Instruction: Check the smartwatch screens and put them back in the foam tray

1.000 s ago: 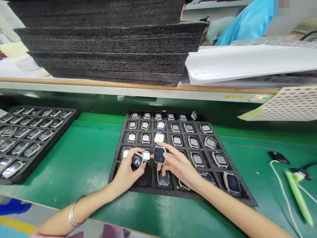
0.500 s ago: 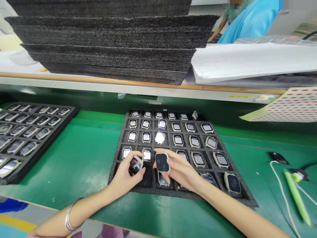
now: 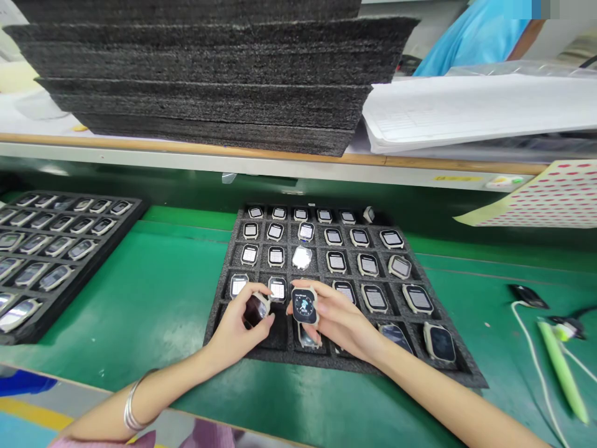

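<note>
My left hand [image 3: 237, 326] is closed round a small smartwatch body with a dark screen [image 3: 255, 309], held just above the front left of a black foam tray [image 3: 459, 367]. My right hand [image 3: 339, 318] grips a second watch body [image 3: 304, 305] whose screen is lit with a blue figure. Both hands hover over the tray's front rows. The tray holds several watch bodies in square pockets; most at the back show lit white screens [image 3: 336, 261], and those at the front right are dark [image 3: 440, 342].
A second black tray of watch bodies [image 3: 51, 261] lies at the left on the green mat [image 3: 158, 292]. A stack of black foam sheets [image 3: 209, 74] and white paper [image 3: 466, 112] sit on the shelf above. A green pen [image 3: 559, 370], a white cable [image 3: 536, 367] and a dotted sticker sheet [image 3: 550, 196] are at the right. A person in blue [image 3: 466, 37] stands behind.
The watch in my right hand was dark and now shows a lit blue figure. Both hands have shifted slightly towards me with their watches.
</note>
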The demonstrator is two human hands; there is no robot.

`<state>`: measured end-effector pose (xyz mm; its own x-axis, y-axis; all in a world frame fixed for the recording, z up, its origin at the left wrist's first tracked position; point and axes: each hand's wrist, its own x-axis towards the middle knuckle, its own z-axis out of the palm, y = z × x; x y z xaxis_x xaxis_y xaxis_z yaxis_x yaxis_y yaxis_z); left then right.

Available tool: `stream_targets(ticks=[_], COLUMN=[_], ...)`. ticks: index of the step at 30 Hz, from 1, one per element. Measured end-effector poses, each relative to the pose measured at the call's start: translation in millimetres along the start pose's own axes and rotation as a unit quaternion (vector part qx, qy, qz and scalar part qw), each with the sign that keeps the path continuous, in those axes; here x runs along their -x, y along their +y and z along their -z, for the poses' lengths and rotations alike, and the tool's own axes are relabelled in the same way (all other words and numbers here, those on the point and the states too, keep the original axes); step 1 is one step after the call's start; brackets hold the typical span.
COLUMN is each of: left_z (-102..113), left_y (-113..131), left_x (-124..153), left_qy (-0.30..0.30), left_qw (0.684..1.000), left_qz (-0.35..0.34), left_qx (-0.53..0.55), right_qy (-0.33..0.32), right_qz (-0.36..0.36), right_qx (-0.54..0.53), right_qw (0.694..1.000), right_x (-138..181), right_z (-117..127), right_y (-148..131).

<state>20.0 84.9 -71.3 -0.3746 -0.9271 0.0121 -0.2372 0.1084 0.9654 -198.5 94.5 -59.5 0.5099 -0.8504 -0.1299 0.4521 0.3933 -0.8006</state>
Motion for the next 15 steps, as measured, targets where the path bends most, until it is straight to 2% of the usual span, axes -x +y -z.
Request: stream_targets(ticks=[5, 15], left_z=[0.1, -2.8], left_y=[2.5, -0.6], left_x=[1.7, 3.9], left_qy=[-0.041, -0.035], left_qw=[0.999, 0.998], left_qz=[0.011, 0.011], left_qx=[0.013, 0.053], right_qy=[0.005, 0.036], right_qz=[0.002, 0.004], right_qx=[-0.006, 0.025], right_qw=[1.0, 0.999], right_x=[-0.3, -0.3], right_z=[-1.4, -3.7], right_y=[-0.4, 2.4])
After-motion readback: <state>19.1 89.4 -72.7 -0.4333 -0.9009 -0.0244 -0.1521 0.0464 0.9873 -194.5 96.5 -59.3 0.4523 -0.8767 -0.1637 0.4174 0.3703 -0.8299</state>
